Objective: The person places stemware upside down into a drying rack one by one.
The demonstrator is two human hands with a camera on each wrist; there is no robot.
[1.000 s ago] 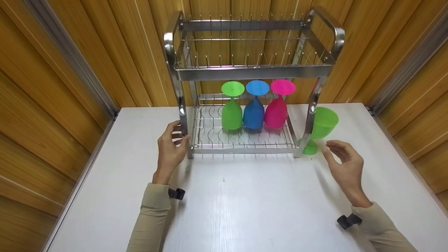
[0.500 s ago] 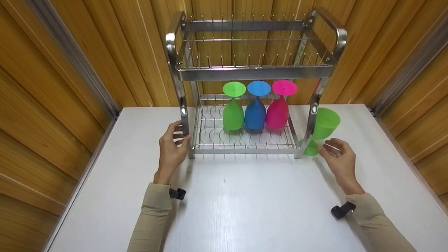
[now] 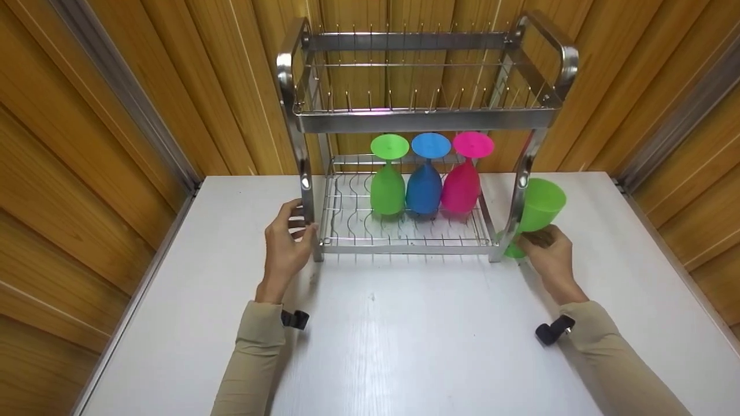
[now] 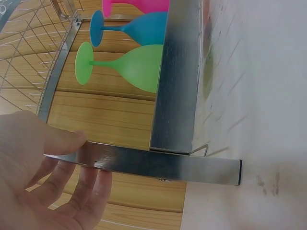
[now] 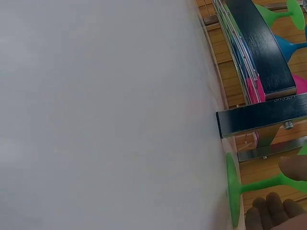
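My left hand [image 3: 289, 242] grips the front left leg of a metal dish rack [image 3: 404, 249]. The left wrist view shows its thumb on one side of the leg and its fingers along the other. An upright green goblet [image 3: 542, 203] stands on the table just outside the rack's right leg. My right hand [image 3: 549, 254] is at its stem, thumb on the near side and fingers loosely bent; in the right wrist view a small gap shows between fingertips and stem [image 5: 259, 185]. Upside down on the lower shelf are a green goblet [image 3: 387, 190], a blue goblet [image 3: 424, 190] and a pink goblet [image 3: 461, 188].
The rack's upper tier [image 3: 428, 119] has rows of thin upright prongs. Under it, wavy wires [image 3: 361, 228] form the lower shelf. Wooden panels [image 3: 115, 115] rise behind and beside the white table [image 3: 404, 335].
My right hand has moved left and forward to the standing green goblet, its fingers passing behind the stem. The left hand keeps its grip on the rack leg.
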